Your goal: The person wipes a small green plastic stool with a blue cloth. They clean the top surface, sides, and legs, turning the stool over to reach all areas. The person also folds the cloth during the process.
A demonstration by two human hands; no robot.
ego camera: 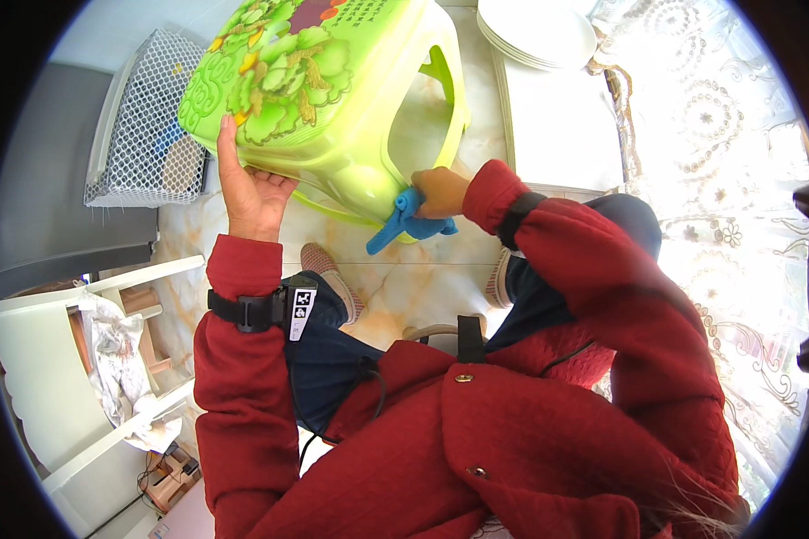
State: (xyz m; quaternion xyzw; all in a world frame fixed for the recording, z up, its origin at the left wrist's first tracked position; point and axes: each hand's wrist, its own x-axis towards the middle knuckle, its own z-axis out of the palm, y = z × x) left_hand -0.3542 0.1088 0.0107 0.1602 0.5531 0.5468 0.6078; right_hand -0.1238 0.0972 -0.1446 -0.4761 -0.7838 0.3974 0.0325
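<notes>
In front of me a green plastic stool (350, 145) is held tilted, its seat with a raised flower pattern turned to the upper left. My left hand (253, 192) grips the near edge of the seat, thumb on top and fingers curled beneath. A blue cloth (411, 219) is bunched in my right hand (439, 192), which presses it to the stool's leg near the lower end. Part of the cloth hangs down below my fist.
White plates (539, 30) are stacked at a white surface (559, 121) on the upper right. Lace curtains (704, 168) line the right side. A white mesh-covered basket (152, 128) stands at upper left. Below it is a white rack (47, 377) with a crumpled cloth (118, 357). Marble-patterned tiles (404, 283) cover the floor.
</notes>
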